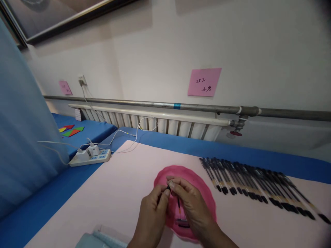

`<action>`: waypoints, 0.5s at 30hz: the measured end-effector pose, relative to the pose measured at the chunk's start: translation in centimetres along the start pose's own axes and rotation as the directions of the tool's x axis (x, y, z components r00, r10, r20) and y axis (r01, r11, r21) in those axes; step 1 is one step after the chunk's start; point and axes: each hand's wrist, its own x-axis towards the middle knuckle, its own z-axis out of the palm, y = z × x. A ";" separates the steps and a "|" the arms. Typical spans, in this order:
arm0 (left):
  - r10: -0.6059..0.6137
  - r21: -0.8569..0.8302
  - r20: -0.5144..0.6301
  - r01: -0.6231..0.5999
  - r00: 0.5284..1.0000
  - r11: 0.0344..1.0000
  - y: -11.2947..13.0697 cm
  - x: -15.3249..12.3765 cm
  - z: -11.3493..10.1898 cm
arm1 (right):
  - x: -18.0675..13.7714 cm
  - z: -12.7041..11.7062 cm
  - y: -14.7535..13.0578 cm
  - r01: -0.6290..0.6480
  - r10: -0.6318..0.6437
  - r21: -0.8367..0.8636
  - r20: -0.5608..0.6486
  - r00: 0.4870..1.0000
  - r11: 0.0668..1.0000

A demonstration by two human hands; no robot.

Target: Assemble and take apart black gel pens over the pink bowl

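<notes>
Over a pink scalloped plate (210,199), my two hands meet fingertip to fingertip. My left hand (153,210) is closed, thumb and forefinger pinching a small black pen part (168,188). The fingers of my right hand (192,203) are closed around the same spot; they hide most of the piece. Below my right fingers shows a thin dark pen refill (179,204) with an amber end; whether it lies in the plate or hangs from my fingers, I cannot tell. Nearer me in the plate are a clear pen barrel (182,222) and a dark piece beside it.
A long row of black pens (248,182) lies right of the plate on the pink sheet (124,179). A light blue folded item (98,240) sits at the near edge. Far left is a power strip (100,157) with white cables. A radiator (160,125) runs along the wall behind.
</notes>
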 end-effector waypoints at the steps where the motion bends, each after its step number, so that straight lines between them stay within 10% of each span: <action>1: 0.036 0.081 -0.013 -0.034 0.999 0.996 0.2 -0.1 0.0 | -0.1 0.0 0.0 0.010 -0.010 -0.020 -0.005 1.000 1.000; 4: 0.059 0.147 -0.031 -0.054 0.998 0.988 0.5 -0.4 0.0 | -0.3 0.1 -0.2 0.018 -0.019 -0.056 -0.012 1.000 0.998; 9: -0.213 -0.408 0.088 0.230 0.973 0.883 1.1 0.0 -0.5 | 0.0 -0.1 -0.8 -0.008 0.008 -0.147 -0.004 1.000 0.989; 15: -0.281 -0.722 -0.010 0.187 0.960 0.666 2.3 0.7 -2.5 | 0.9 -1.2 -0.9 -0.041 0.038 -0.136 -0.025 0.999 0.990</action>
